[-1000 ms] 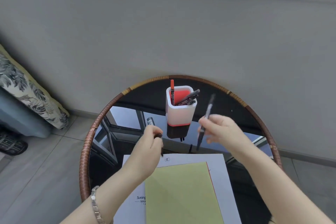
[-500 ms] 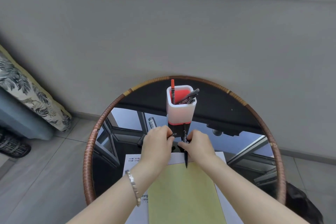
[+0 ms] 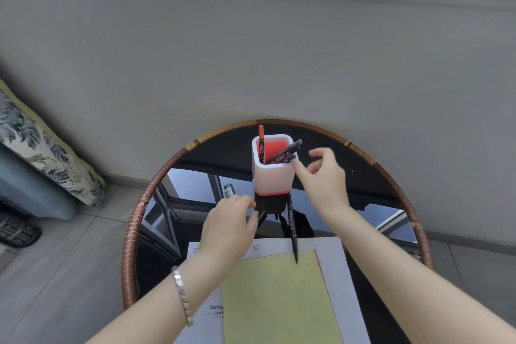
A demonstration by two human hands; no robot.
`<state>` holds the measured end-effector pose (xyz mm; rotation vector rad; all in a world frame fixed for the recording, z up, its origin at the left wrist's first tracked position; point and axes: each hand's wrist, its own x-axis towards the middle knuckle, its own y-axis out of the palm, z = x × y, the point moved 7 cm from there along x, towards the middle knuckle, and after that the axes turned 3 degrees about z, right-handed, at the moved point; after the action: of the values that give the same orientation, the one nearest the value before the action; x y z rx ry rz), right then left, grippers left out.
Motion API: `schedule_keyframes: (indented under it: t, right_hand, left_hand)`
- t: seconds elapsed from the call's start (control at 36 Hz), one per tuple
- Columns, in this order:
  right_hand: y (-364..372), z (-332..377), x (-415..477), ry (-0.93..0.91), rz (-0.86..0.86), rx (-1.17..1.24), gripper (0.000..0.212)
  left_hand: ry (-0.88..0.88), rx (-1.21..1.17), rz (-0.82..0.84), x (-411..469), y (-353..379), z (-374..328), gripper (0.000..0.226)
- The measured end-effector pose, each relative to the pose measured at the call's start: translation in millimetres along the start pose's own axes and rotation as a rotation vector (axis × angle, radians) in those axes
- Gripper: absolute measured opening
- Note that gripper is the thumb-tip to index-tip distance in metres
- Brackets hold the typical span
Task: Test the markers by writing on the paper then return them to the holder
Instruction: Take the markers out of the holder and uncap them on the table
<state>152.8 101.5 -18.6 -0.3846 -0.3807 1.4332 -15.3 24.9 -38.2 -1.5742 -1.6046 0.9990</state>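
the white square marker holder with a red inside (image 3: 272, 179) stands at the far side of the round glass table with a woven rim (image 3: 128, 246). a slim black marker (image 3: 292, 232) lies just in front of the holder. its long axis runs from the holder's foot toward the person, and its near end rests on the yellow sheet of paper (image 3: 279, 301). the right hand (image 3: 325, 181) is just right of the holder, fingers loose and holding nothing, its index finger stretched toward the black markers leaning in the holder (image 3: 286, 152). the left hand (image 3: 230, 226) sits in front and to the left of the holder, fingers curled; i cannot tell whether it pinches the dark stub at its fingertips. the lying marker looks nearer the left hand's fingertips. half a second ago both hands met on that marker; now it lies free and the right hand has risen to the holder.
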Motion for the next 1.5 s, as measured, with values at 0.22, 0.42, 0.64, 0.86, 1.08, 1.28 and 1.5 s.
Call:
schedule_keyframes:
  t: [0.22, 0.42, 0.64, 0.86, 1.08, 1.28, 1.5]
  right_hand:
    - [15, 22, 12, -0.086, 0.071, -0.214, 0.022]
    - [13, 27, 10, -0.187, 0.04, -0.204, 0.017]
    - [-47, 82, -42, -0.563, -0.149, 0.13, 0.006]
    - [-65, 64, -61, -0.24, -0.064, 0.562, 0.008]
    - [-21, 20, -81, 0.112, 0.306, 0.397, 0.019]
    - [-4, 7, -91, 0.18, 0.358, 0.446, 0.024]
    - [6, -11, -89, 0.159, 0.587, 0.249, 0.024]
  left_hand:
    - [-0.03, -0.099, 0.008, -14, -19, 0, 0.023]
    - [-0.011, -0.163, -0.022, -16, -24, -6, 0.025]
    - [0.188, -0.336, -0.23, -19, -44, -33, 0.042]
    - [0.313, -0.346, -0.088, -20, -35, -71, 0.023]
    - [0.365, -0.206, 0.028, -32, -12, -81, 0.032]
    - [0.296, -0.107, 0.1, -38, 3, -75, 0.019]
    - [0.16, -0.344, 0.11, -43, 12, -55, 0.025]
